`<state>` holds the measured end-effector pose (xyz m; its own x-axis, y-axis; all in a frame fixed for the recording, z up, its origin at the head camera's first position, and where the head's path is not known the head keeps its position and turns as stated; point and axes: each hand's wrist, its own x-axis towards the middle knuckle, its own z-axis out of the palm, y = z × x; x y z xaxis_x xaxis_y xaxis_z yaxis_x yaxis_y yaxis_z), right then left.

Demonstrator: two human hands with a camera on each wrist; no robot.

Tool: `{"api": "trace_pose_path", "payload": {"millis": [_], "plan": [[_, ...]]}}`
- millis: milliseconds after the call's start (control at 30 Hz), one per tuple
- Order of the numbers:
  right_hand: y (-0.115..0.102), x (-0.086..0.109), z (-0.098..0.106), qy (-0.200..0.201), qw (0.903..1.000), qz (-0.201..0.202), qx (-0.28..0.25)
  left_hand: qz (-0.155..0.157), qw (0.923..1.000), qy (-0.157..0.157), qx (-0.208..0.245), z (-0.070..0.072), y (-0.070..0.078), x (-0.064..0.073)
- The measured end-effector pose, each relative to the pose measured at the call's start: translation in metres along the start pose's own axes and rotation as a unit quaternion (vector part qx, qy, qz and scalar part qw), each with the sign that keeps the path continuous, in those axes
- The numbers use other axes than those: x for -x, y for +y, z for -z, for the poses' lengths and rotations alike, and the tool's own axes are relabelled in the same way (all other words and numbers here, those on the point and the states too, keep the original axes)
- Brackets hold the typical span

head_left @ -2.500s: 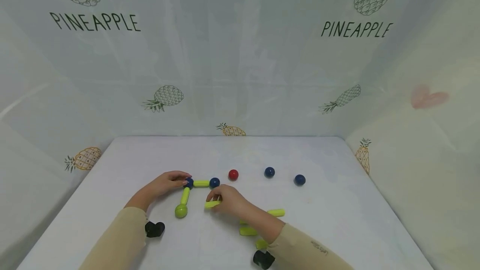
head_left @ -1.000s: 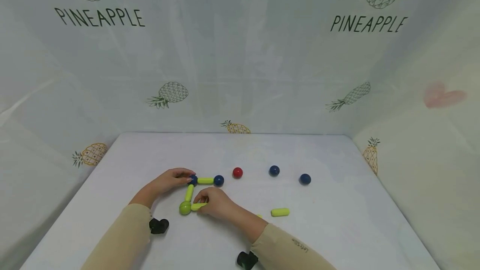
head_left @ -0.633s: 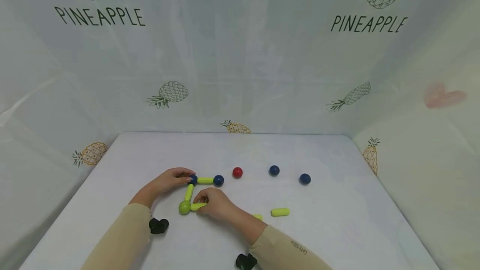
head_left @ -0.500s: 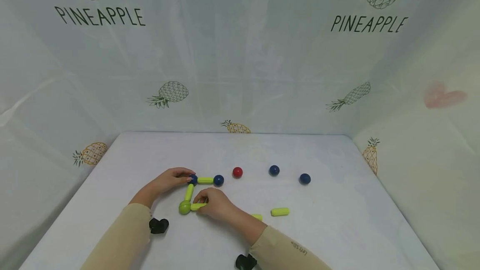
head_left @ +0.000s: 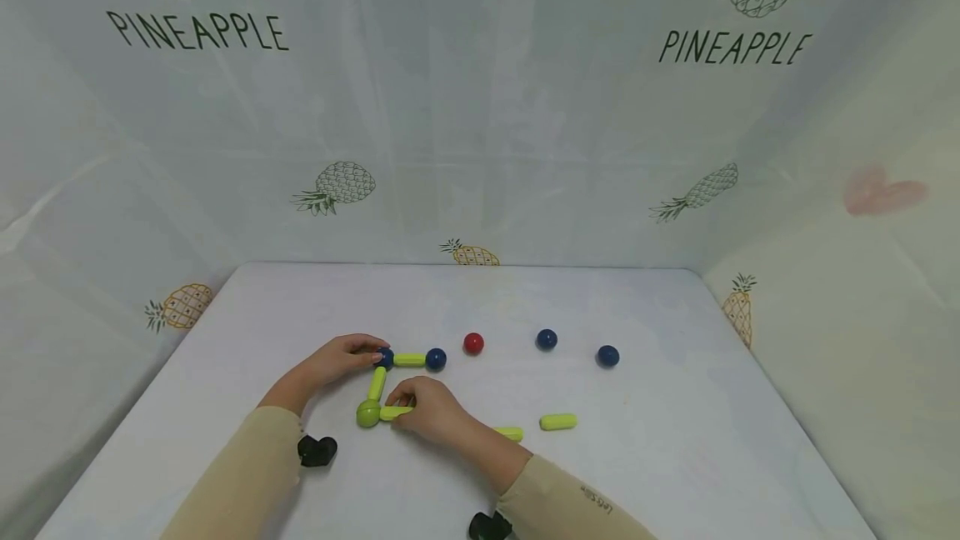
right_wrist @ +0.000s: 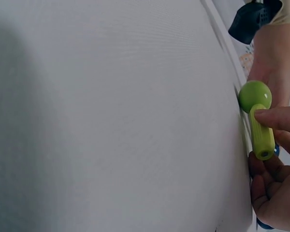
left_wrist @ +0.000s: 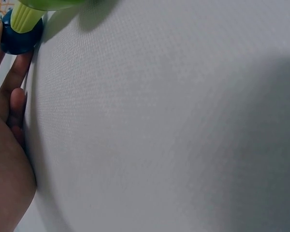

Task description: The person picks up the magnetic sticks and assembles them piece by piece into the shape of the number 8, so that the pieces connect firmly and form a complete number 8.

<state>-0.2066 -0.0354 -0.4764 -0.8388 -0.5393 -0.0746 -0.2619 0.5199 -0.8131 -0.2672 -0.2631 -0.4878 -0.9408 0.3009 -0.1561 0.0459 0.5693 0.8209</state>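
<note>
Right hand (head_left: 433,408): thumb and fingers pinch 1 yellow-green, ribbed, plastic-looking stick (head_left: 394,413). Location: low over the white table (head_left: 712,457), left of centre. The stick's inner end touches 1 bright green, smooth, round ball (head_left: 367,414); its outer end, bearing a dark spot, is unattached in the right wrist view.

Left hand (head_left: 341,359): thumb and fingers hold 1 dark blue, glossy, round ball (head_left: 385,358). The left wrist view catches this hold only at its edge; firmness cannot be confirmed.

Assembly: 1 yellow-green side stick (head_left: 377,383) runs from the held ball to the green ball. 1 yellow-green upper stick (head_left: 409,360) runs from the held ball to 1 free-standing dark blue ball (head_left: 436,359).

Handling assessment: sticks judged light, stiff and not fragile; the ribbing should resist slipping. Balls judged heavier, hard, slick and liable to roll. The dark spot suggests magnetic ends, in which case joints may swivel or snap together.

Recommended hold: stick at mid-length, across the ribs, ends kept clear; ball on 2 opposing sides, fingertips away from the joints.
</note>
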Motion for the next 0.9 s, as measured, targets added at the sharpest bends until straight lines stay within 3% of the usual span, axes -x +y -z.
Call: {"api": "trace_pose_path", "payload": {"millis": [900], "plan": [[0.0054,-0.0012,0.0001,0.007,1.0000,0.000,0.006,-0.003,0.9999,-0.005,0.016,0.0011,0.0038,0.0025]]}}
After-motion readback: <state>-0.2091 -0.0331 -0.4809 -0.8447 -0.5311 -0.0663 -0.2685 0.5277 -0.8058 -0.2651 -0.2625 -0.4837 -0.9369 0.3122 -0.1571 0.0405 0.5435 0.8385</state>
